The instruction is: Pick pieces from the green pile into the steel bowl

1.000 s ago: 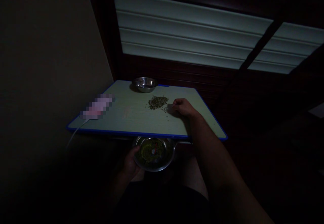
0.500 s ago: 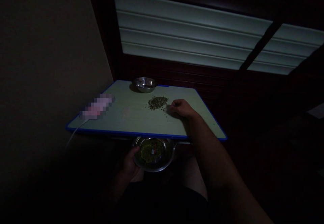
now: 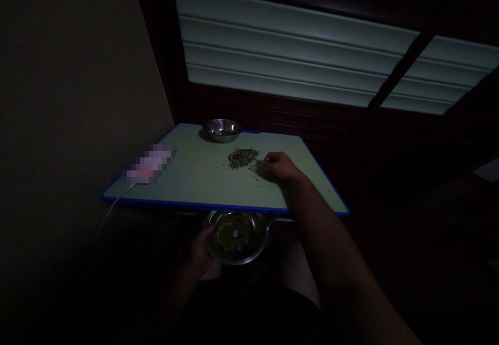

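My left hand (image 3: 200, 249) grips the left rim of a metal bowl (image 3: 255, 254) below the table's front edge, thumb over the rim. Greenish small grains or beans (image 3: 226, 236) lie in this bowl, with a small red-and-white item (image 3: 236, 230) among them. On the light green table (image 3: 202, 184) is a loose pile of small dark beans or seeds (image 3: 242, 158), with a few strays around it. Just right of the pile, my right hand (image 3: 280, 166) rests with fingers curled and pinched together. Whatever lies between those fingertips is too small and dark to make out.
A second metal bowl (image 3: 223, 131) stands at the table's back edge. At the left lies a blurred-out pinkish item (image 3: 148, 166) with a white cable (image 3: 117, 204) hanging over the edge. A wall (image 3: 78, 75) borders the left; dark slatted panels (image 3: 288, 49) rise behind.
Hardly anything differs. My right hand makes only tiny shifts beside the pile, its fingers staying pinched. My left hand and the bowl it holds stay in place.
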`<move>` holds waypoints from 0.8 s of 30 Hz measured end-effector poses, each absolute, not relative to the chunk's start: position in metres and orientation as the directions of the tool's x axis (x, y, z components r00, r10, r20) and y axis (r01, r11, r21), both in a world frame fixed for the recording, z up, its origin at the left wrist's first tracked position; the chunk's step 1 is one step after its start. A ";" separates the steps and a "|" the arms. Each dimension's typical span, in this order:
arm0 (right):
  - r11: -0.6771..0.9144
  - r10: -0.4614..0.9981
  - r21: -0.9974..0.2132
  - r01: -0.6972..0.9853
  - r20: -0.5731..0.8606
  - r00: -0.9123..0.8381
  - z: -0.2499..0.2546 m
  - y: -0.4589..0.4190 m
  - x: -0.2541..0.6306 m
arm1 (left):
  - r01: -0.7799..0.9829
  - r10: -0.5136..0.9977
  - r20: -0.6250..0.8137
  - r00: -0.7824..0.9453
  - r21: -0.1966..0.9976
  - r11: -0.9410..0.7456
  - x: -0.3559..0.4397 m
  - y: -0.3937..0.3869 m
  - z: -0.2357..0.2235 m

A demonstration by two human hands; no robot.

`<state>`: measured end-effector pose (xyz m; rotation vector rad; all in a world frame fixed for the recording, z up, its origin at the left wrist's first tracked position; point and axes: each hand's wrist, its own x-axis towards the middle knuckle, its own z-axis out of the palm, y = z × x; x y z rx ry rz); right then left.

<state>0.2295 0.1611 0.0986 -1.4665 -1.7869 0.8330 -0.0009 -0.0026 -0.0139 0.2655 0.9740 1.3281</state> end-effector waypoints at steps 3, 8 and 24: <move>0.160 0.985 -0.811 0.563 0.093 -0.147 0.099 0.160 0.229 | -0.692 0.893 -0.448 -0.046 0.658 0.295 -0.001 -0.003 -0.013; 0.127 0.992 -0.783 0.609 0.095 -0.086 0.102 0.161 0.228 | -0.698 0.886 -0.460 -0.052 0.652 0.297 -0.002 -0.003 -0.016; 0.196 0.980 -0.838 0.509 0.143 -0.141 0.097 0.164 0.228 | -0.675 0.879 -0.476 -0.043 0.662 0.325 -0.003 -0.002 -0.018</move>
